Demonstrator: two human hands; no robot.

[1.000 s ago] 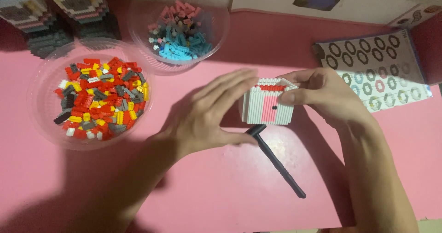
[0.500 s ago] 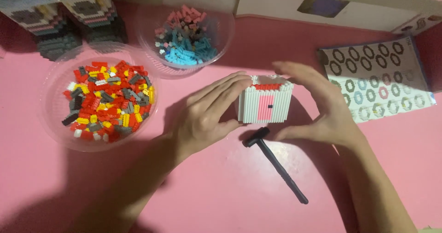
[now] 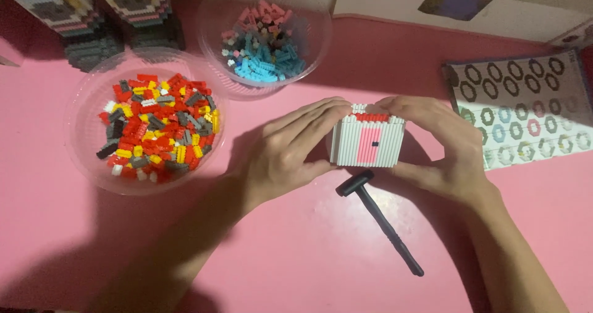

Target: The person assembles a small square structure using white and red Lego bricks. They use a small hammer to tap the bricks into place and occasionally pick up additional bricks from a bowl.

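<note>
A small white brick-built house (image 3: 367, 141) with a pink door and a red-trimmed top stands on the pink table (image 3: 309, 251). My left hand (image 3: 285, 152) grips its left side, fingers reaching over the top. My right hand (image 3: 440, 146) wraps its right side and back, fingertips on the roof edge. A little black hammer (image 3: 378, 219) lies just in front of the house, its handle pointing toward the lower right.
A clear bowl (image 3: 86, 112) of red, yellow, grey and white bricks sits at the left. A second clear bowl (image 3: 312, 47) of blue and pink bricks stands behind. Brick-built models (image 3: 92, 16) are at the top left, a ring-patterned sheet (image 3: 525, 112) at right, a cardboard box (image 3: 469, 4) behind.
The house has been set more upright and squarely facing me, with both hands closing tighter around it. The view has shifted slightly; the hammer stays in place.
</note>
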